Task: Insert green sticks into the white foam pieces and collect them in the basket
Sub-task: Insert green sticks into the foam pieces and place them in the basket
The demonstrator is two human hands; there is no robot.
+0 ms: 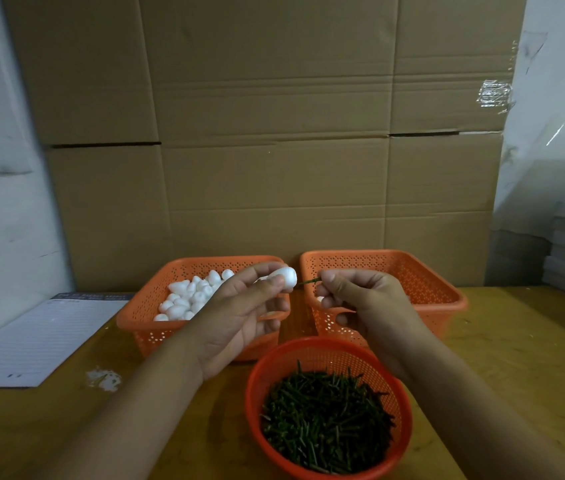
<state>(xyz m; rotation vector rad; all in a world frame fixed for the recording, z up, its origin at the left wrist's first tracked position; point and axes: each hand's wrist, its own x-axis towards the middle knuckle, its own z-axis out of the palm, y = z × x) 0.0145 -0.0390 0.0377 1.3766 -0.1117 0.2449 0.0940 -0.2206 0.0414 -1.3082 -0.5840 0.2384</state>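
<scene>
**Stick poised at the foam, right basket nearly bare**

At the centre of the frame the left hand [239, 306] pinched a white foam piece [286, 278] between thumb and fingertips, its blunt end turned rightward. Just beside it, the right hand [357, 299] pinched a green stick [310, 281], tip aimed at the foam but apparently not yet in.

The work looked barely begun. The left rectangular basket [142, 320], left of centre, was heaped with bare foam pieces [191, 296]. The right rectangular basket [440, 289] showed only a single small white shape near the right hand's fingers; much of its floor was hidden. The round basket [257, 386], at lower centre, was full of green sticks [326, 410].

The foam was matte, smooth and egg-like; the sticks thin, dark, stiff. All three baskets were orange perforated plastic on a worn wooden table [516, 358].
</scene>
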